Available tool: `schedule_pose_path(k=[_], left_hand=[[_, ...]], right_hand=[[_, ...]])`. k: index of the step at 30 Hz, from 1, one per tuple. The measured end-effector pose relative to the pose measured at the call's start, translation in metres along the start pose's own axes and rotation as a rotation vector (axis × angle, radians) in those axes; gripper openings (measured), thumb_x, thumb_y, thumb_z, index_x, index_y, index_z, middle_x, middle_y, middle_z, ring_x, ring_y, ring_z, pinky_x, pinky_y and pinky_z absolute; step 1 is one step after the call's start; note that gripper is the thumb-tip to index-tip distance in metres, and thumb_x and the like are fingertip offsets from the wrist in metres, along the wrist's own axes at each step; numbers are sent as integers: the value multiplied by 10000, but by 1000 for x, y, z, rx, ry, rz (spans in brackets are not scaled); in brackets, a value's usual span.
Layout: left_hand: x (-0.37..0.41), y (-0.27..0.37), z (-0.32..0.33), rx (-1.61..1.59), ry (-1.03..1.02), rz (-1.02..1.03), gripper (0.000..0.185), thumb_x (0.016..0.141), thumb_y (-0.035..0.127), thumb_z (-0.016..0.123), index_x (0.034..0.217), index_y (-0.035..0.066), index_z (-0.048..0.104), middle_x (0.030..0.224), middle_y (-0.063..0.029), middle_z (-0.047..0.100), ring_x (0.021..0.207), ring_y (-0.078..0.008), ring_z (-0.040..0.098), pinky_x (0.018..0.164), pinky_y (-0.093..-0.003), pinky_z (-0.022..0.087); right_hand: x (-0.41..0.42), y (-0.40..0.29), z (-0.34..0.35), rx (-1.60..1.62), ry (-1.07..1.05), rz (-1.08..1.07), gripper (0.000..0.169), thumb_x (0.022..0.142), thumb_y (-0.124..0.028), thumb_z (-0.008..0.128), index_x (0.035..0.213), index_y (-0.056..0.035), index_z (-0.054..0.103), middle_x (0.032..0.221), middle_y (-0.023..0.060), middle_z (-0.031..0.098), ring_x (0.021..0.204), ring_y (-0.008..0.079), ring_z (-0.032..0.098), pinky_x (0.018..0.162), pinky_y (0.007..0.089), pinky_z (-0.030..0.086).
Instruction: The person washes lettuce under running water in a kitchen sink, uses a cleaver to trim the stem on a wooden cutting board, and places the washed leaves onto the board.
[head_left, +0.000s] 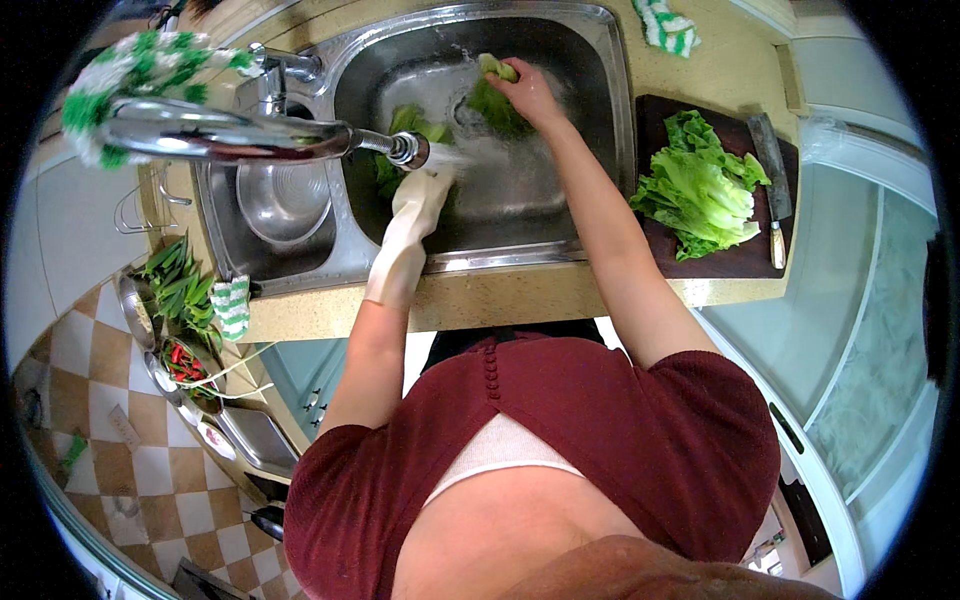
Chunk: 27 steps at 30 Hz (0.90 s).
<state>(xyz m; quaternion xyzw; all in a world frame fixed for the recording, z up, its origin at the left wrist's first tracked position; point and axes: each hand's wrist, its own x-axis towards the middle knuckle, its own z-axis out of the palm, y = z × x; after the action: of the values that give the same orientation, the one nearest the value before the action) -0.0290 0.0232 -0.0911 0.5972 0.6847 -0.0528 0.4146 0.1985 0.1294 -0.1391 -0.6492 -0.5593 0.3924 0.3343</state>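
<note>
My right hand is bare and grips a green lettuce leaf by its pale stem end, over the large stainless steel sink basin. The leaf hangs towards the drain. In a white rubber glove, my left hand reaches into the basin beneath the chrome faucet. Its fingers blur in the splashing water, so whether they hold anything is unclear. More lettuce leaves lie in the basin just beyond the glove, partly covered by the faucet head.
Right of the sink, a dark cutting board bears a lettuce heap and a cleaver. A steel bowl sits in the small left basin. Green vegetables, red peppers and a metal tray stand at the left.
</note>
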Motion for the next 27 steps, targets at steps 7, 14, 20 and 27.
schedule_pose_path(k=[7,14,20,27], left_hand=[[-44,3,-29,-293,71,-9,462,917,435,433,1135,76,626,1035,-146,676,999,-320,627,872,-356,454],[-34,-12,-7,-441,27,93,497,944,399,474,1220,-5,561,1110,-116,667,976,-219,622,892,-319,455],[-43,2,-9,-471,-32,135,517,946,397,490,1220,-37,552,1136,-124,653,984,-198,610,908,-302,447],[-68,8,-18,-254,29,58,525,933,461,469,1184,22,612,1021,-90,680,889,-181,612,825,-289,447]], right_hand=[[-26,-139,-84,208,189,-372,210,923,-176,587,1099,-66,553,851,62,644,747,212,614,686,343,499],[-28,-75,-38,-727,-33,-323,238,884,-81,492,1118,-38,482,867,235,666,782,427,650,649,514,522],[-33,-67,-54,-146,28,-69,253,951,-195,533,1121,-8,534,835,194,670,721,277,695,608,407,548],[-47,-14,-34,979,-244,576,429,953,-334,577,1213,-1,509,986,192,665,722,265,699,563,340,566]])
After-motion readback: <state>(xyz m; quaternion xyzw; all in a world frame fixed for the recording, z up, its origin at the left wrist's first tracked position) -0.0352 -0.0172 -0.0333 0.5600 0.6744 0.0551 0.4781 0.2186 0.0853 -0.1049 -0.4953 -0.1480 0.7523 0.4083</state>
